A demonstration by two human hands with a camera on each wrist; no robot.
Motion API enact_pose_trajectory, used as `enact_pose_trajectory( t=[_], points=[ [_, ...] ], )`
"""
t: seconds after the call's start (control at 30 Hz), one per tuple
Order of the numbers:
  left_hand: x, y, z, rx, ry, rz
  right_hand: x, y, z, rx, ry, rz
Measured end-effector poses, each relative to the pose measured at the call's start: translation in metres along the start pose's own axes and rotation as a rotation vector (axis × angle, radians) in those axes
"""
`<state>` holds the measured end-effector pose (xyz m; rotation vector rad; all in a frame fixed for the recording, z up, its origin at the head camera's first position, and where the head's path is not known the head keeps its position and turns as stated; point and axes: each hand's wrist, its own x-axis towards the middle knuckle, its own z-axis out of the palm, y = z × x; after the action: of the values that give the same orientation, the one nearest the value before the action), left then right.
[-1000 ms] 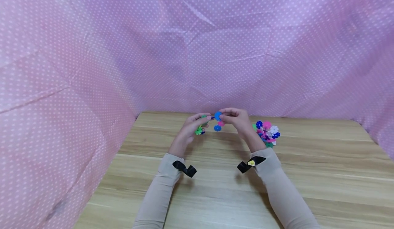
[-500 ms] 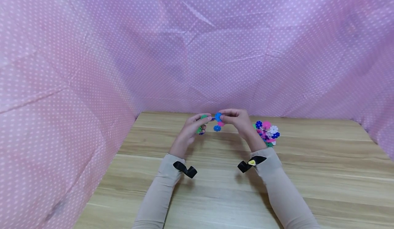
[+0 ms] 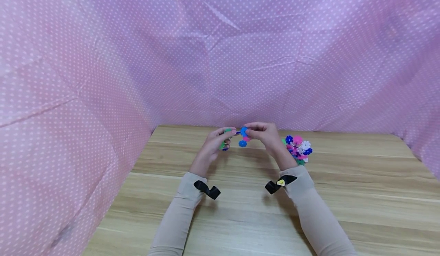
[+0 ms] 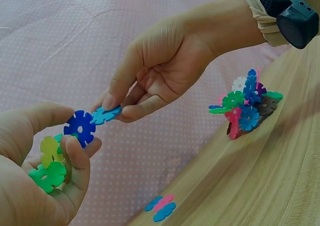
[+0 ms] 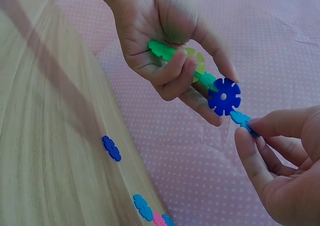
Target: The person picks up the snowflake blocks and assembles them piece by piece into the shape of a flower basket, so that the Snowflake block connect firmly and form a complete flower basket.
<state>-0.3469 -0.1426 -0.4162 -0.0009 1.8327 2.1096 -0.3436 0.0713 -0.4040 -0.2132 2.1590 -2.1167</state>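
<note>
While the left hand (image 4: 35, 181) gripped a short chain of snowflake discs (image 4: 62, 151) above the table's far edge, the right hand (image 4: 165, 66) pinched a light-blue disc (image 4: 104, 115) against its dark-blue end disc (image 4: 79, 128). The join looked unfinished, and a pile of loose discs (image 3: 298, 149) lay unused near that edge.

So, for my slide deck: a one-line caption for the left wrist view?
Left hand grips a snowflake-disc chain; right hand pinches a light blue disc at its end.

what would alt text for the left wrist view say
A left hand holds a chain of green, yellow and dark blue snowflake discs while a right hand pinches a light blue disc against it. A cluster of joined discs sits on the wooden table.
</note>
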Motion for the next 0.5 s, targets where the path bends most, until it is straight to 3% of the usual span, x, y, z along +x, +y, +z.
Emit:
enact_pose_trajectory(
  t=[0.3, 0.5],
  points=[
    [-0.0008, 0.0001, 0.0006, 0.023, 0.017, 0.008, 0.0007, 0.0041, 0.0061, 0.039, 0.006, -0.03],
    [0.0, -0.0008, 0.002, -0.027, 0.002, 0.028, -0.0007, 0.0049, 0.009, 0.035, 0.011, -0.035]
  ],
)
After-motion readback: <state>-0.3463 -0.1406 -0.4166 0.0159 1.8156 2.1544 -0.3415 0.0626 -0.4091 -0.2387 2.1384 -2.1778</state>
